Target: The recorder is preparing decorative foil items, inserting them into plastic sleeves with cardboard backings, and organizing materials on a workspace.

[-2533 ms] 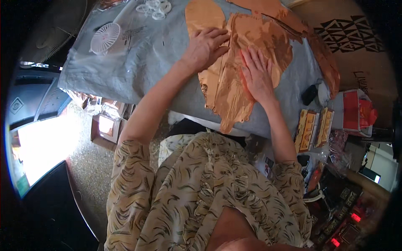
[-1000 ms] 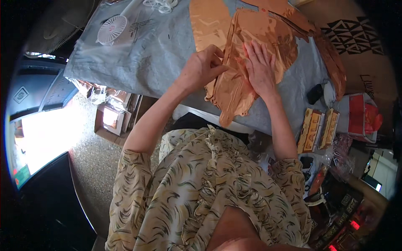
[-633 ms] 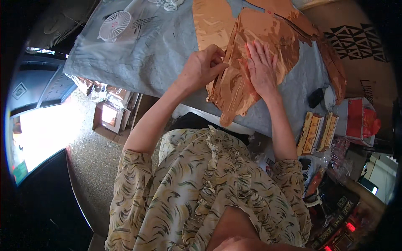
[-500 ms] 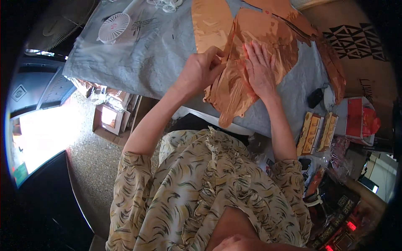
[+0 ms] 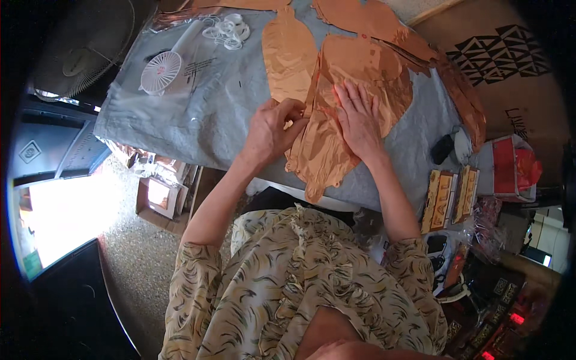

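Observation:
Flat copper-coloured foil balloons, not inflated, lie stacked on the grey-covered table (image 5: 210,123) before me. With thumb and fingertips, my left hand (image 5: 269,131) pinches the left edge of the nearest foil balloon (image 5: 321,159); the exact spot is partly hidden by the fingers. Palm down, my right hand (image 5: 360,127) rests on the same balloon's wrinkled surface, fingers stretched out and slightly spread. A narrow tail of the balloon points toward me at the table's front edge. Farther off lie another rounded foil balloon (image 5: 288,45) and a dark-edged foil piece (image 5: 360,21).
At the table's left are a white handheld fan (image 5: 161,73) and a coil of white ribbon (image 5: 228,31). On the right stand a large cardboard box (image 5: 504,36), a red-and-white box (image 5: 503,171) and yellow packages (image 5: 437,204). A black object (image 5: 442,150) sits by the table's right edge.
The view has tilted, so the table and balloons appear lower and slightly left. My left hand keeps pinching the balloon's edge, and my right stays flat on it.

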The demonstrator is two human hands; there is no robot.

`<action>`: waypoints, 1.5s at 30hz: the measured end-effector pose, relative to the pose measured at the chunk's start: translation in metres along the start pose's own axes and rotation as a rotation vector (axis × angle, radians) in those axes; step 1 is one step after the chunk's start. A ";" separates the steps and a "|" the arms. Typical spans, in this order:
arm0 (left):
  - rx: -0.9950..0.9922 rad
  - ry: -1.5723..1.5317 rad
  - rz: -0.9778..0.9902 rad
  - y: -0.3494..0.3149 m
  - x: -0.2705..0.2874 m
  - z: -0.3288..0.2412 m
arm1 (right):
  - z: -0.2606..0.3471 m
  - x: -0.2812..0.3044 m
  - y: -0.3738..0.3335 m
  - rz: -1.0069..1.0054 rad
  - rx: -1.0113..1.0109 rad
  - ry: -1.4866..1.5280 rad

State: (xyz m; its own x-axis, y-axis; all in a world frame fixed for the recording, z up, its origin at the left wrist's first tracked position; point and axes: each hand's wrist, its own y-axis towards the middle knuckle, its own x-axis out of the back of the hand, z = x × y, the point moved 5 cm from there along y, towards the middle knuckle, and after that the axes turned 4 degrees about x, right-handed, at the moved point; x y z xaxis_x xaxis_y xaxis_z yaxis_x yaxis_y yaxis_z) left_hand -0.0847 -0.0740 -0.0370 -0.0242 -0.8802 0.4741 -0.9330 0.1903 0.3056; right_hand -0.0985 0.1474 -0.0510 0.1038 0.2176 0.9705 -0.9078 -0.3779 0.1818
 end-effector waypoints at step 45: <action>-0.019 0.056 -0.014 -0.003 0.005 -0.010 | 0.010 -0.008 0.003 -0.065 -0.023 -0.014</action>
State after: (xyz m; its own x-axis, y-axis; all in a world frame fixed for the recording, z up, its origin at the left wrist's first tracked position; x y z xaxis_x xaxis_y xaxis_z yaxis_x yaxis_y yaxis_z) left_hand -0.0782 -0.0749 -0.0273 0.0093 -0.8573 0.5147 -0.9262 0.1866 0.3275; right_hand -0.0979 0.1354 -0.0566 0.1680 0.2286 0.9589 -0.9082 -0.3424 0.2408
